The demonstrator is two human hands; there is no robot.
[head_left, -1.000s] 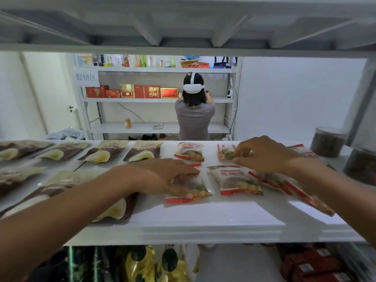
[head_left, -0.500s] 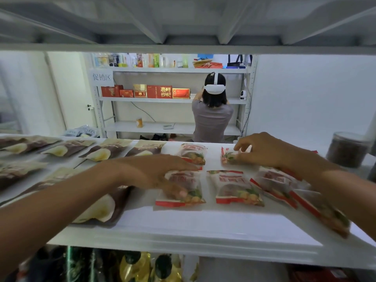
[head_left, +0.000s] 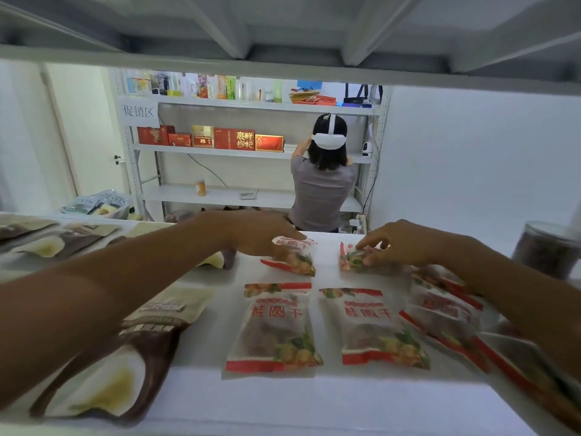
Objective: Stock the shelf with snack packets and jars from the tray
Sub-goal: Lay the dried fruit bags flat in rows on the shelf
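Head view: your right hand [head_left: 399, 243] pinches one far packet [head_left: 353, 261], your left hand [head_left: 267, 237] covers its neighbour [head_left: 297, 259] (gripping or pressing, I cannot tell), likely squaring them up.

Left hand [head_left: 261, 236], right hand [head_left: 401, 243] on rear packets [head_left: 300, 262].

dim, soft even light, wide-angle warp, blurred edges and forearms
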